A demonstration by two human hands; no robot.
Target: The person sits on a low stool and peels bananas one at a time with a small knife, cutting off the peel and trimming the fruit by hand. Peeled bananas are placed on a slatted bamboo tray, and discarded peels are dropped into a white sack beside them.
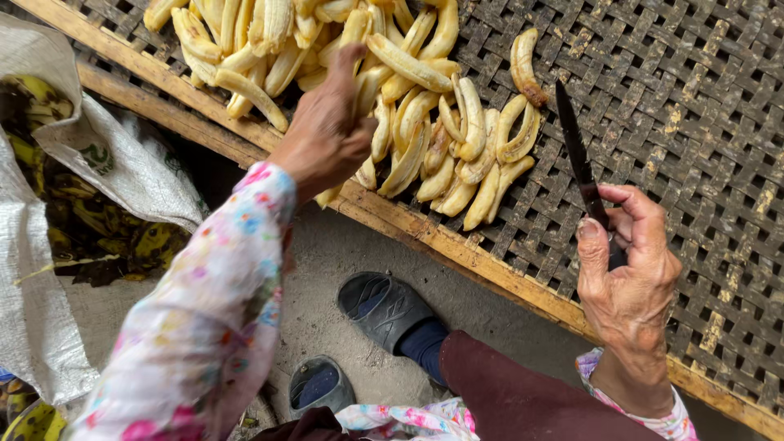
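Several peeled yellow bananas (408,90) lie heaped on a woven bamboo tray (694,122). My left hand (327,131) reaches over the tray's wooden edge (457,245) and rests on the pile, fingers curled among the bananas near the edge. My right hand (625,269) is raised over the tray at the right, gripping a dark-bladed knife (576,151) that points up and away, its tip near a single banana (523,65).
A white woven sack (98,147) at the left holds banana peels (73,229). Below are a concrete floor and my two feet in grey slippers (384,306). Bare mat spreads to the right of the pile.
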